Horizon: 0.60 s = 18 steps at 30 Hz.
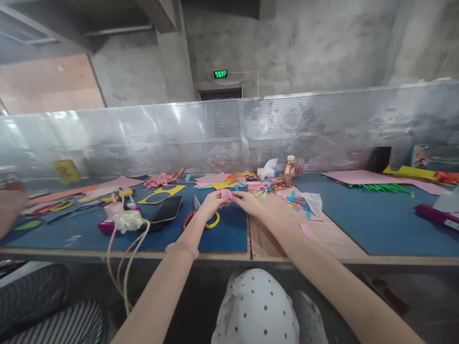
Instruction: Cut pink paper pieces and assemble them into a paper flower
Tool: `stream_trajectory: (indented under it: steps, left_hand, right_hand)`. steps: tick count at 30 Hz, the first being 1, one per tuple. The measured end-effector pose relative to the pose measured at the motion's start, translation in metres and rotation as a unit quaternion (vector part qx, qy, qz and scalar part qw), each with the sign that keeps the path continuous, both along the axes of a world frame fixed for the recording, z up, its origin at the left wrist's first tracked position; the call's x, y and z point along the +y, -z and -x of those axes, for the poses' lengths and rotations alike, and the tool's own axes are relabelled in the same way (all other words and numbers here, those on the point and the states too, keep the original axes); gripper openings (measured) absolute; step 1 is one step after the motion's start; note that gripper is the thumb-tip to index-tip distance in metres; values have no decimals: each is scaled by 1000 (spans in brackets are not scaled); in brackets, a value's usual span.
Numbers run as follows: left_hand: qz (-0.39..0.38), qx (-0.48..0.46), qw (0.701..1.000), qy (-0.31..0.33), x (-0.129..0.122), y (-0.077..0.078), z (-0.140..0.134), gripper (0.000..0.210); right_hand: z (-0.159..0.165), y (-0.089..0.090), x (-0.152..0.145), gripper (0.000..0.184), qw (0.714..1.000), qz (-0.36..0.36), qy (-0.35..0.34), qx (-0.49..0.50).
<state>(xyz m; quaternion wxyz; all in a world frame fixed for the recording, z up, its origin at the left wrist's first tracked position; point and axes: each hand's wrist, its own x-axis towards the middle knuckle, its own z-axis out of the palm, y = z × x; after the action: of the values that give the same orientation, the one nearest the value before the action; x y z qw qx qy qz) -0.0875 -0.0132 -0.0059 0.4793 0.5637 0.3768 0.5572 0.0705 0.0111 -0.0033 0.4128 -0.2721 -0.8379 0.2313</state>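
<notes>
Between my two hands, above the middle of the table, is a small piece of pink paper (226, 194). My left hand (212, 202) pinches its left side, and my right hand (244, 200) grips it from the right with fingers closed. Below my left hand lies a pair of scissors (215, 220) with red and yellow handles, partly hidden by my wrist. A black phone (168, 209) rests left of the scissors. Right of my hands, cut strips of pink, blue and orange paper (300, 206) lie scattered on the bare wood.
A white power strip (129, 220) with cords hanging over the front edge lies at left. Behind stand a bottle (289, 171) and a perforated metal screen (279, 129). A purple glue gun (435, 217) lies far right. Another person's arm (10, 210) shows at far left.
</notes>
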Motion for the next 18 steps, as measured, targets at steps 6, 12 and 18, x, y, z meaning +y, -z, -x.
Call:
stream_trajectory:
  steps: [6, 12, 18]
  left_hand:
    - [-1, 42, 999, -28, -4, -6, -6, 44]
    - [38, 78, 996, -19, 8, -26, -19, 21]
    - [46, -37, 998, -29, 33, -38, -62, 15]
  right_hand:
    - [-9, -4, 2, 29, 1000, -3, 22, -13]
    - [-14, -4, 15, 31, 990, 2, 135, 41]
    - [-31, -9, 28, 31, 964, 70, 170, 193]
